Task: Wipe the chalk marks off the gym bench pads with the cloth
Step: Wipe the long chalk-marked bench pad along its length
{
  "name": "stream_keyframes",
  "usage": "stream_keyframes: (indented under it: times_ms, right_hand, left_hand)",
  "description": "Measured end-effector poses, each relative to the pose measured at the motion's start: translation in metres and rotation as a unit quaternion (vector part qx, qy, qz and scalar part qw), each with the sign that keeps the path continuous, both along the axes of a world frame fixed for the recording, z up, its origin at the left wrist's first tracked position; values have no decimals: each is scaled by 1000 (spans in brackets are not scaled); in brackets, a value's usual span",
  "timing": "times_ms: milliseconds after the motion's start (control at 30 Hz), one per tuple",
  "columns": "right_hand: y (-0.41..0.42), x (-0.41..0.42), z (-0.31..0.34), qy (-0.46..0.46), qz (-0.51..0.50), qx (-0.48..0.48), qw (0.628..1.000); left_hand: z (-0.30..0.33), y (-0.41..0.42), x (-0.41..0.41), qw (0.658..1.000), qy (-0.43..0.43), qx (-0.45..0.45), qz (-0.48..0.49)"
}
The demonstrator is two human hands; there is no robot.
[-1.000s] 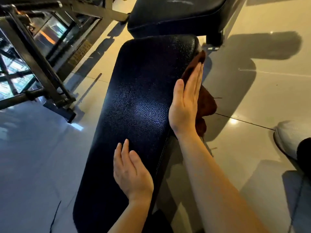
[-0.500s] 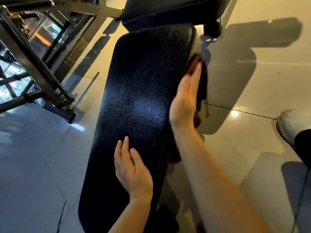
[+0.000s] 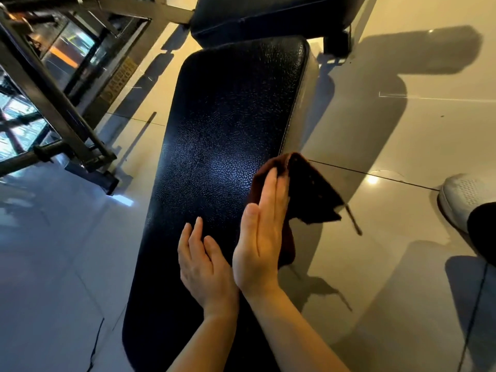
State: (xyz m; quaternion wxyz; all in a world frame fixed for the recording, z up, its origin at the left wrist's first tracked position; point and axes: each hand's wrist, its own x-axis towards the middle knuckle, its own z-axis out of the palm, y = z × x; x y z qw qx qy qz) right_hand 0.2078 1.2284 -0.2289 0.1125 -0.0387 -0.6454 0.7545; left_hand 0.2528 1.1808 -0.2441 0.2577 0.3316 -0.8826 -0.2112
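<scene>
Half our brown cloth (image 3: 308,189) hides behind the flat-fingered right hand (image 3: 261,237), pressed on the pebbled black bench pad (image 3: 228,116) edge; left hand (image 3: 204,264) lies spread there.

Glossy tiled floor (image 3: 402,130), beige on the right, bluish-grey on the left, crossed by thin dark grout lines (image 3: 375,171). Small bright light reflection (image 3: 372,179) on a tile near the right side. Broad dark shadows (image 3: 418,52) cast across the beige tiles. Dark metal rack frame (image 3: 53,103) at upper left, standing on the floor with a flat foot (image 3: 92,174) and a round bar (image 3: 21,159) sticking out. Glass panels (image 3: 67,49) behind the frame, showing orange and pale blue light. White shoe (image 3: 464,197) at the right edge, resting on the floor
</scene>
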Motion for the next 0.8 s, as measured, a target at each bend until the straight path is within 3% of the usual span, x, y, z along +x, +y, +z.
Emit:
stream_keyframes:
  times_ms: [100,233,400,633,800]
  right_hand:
    - [8,-14,11,0,-9,-58,998]
    - [31,-94,24,11,-15,-119,993]
    - [45,-141,21,25,-18,-99,995]
    - [10,-49,0,48,-53,31,997]
    - [-13,39,-18,16,-10,14,1000]
  left_hand:
    - [0,0,0,1000,5,13,6]
    - [0,0,-2,1000,7,21,18]
    - [2,-1,-3,1000,-31,-1,1]
    - [4,-8,1,997,-60,-23,-43]
    - [3,-20,5,993,-59,-79,-72]
